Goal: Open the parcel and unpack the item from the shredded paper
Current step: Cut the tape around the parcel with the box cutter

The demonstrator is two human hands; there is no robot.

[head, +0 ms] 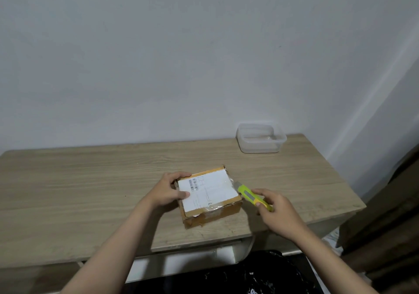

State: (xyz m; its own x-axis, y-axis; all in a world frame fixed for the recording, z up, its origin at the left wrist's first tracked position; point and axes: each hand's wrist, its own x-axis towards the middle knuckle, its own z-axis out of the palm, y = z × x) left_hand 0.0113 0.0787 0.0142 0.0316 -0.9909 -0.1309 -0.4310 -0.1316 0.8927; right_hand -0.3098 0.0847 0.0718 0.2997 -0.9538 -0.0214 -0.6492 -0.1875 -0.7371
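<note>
a taped cardboard parcel [209,197] with a white shipping label sits near the front edge of a wooden desk [90,180]; the left hand [169,190] grips its left end while the right hand [275,212] holds a yellow-green utility knife [251,197] at the parcel's right edge; a clear plastic container [260,137] stands by the wall

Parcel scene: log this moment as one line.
parcel: taped shut | left hand: steadies it | right hand: holds knife at its right edge
</note>
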